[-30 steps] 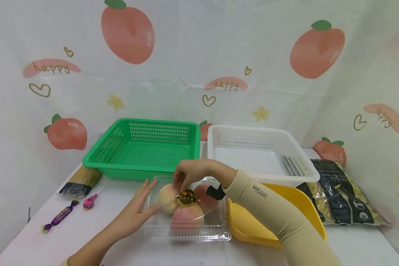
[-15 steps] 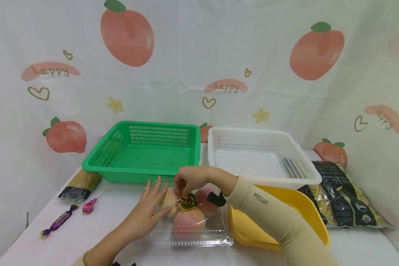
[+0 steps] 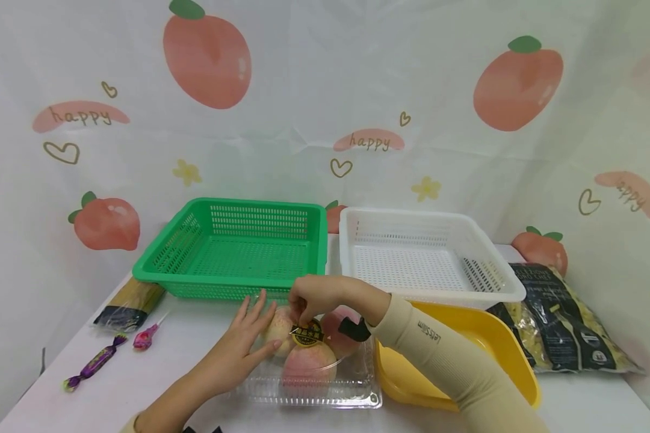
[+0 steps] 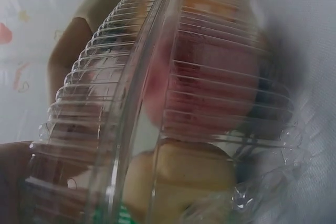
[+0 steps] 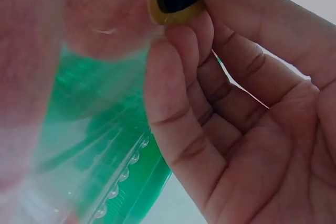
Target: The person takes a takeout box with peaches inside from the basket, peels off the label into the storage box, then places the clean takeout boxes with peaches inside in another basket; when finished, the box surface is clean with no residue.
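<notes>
A clear plastic clamshell box (image 3: pixel 352 385) holds three peaches (image 3: pixel 309 364), with a round black-and-gold sticker (image 3: pixel 307 334) on its lid. My right hand (image 3: pixel 325 297) reaches over from the right and pinches the sticker's upper edge. Close up in the right wrist view, the thumb and fingertips meet at the sticker (image 5: pixel 176 3). My left hand (image 3: pixel 238 346) rests on the lid's left side, fingers spread and straight. Through the ribbed box wall (image 4: pixel 100 82), the left wrist view shows a pink peach (image 4: pixel 205 82) and a paler one (image 4: pixel 184 177).
Behind the box stand a green basket (image 3: pixel 233 279) and a white basket (image 3: pixel 433 294). A yellow tray (image 3: pixel 411 385) sits right of it, with a pasta bag (image 3: pixel 566 325) beyond. At left lie a wrapped candy (image 3: pixel 94 364), a lollipop (image 3: pixel 145 338) and a packet of noodles (image 3: pixel 132 304).
My left hand has slid rightward further onto the lid, its fingers now spread over it. The right hand stays at the sticker, shifted slightly right and nearer.
</notes>
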Demonstrator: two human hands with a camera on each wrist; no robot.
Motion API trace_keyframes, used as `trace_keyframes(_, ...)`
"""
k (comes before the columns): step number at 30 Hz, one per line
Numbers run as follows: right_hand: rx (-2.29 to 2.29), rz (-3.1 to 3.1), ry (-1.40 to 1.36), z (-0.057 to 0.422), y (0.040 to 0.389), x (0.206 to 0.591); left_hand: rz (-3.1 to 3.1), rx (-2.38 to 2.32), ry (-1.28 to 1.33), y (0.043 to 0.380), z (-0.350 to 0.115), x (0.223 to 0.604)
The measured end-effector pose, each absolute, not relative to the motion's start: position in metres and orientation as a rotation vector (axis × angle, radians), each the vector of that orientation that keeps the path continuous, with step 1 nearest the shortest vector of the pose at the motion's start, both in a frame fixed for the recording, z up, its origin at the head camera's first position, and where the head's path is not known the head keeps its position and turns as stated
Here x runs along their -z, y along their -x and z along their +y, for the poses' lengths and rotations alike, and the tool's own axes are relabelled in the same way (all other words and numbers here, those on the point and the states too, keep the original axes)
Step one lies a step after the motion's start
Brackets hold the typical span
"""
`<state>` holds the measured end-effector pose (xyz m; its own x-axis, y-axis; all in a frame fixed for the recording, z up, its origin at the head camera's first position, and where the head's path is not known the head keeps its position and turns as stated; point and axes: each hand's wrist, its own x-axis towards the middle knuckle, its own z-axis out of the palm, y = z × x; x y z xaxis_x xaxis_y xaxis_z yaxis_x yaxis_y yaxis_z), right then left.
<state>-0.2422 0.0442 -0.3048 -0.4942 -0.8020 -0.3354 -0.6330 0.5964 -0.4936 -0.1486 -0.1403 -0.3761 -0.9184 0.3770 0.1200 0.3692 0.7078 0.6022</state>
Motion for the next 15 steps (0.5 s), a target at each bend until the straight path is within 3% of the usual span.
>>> trace_keyframes(15, 0.34, 2.262, 1.256, 0.052, 0.2455, 0.3071, 2.868, -0.991, -0.65, 0.1478, -0.1416, 0.3745)
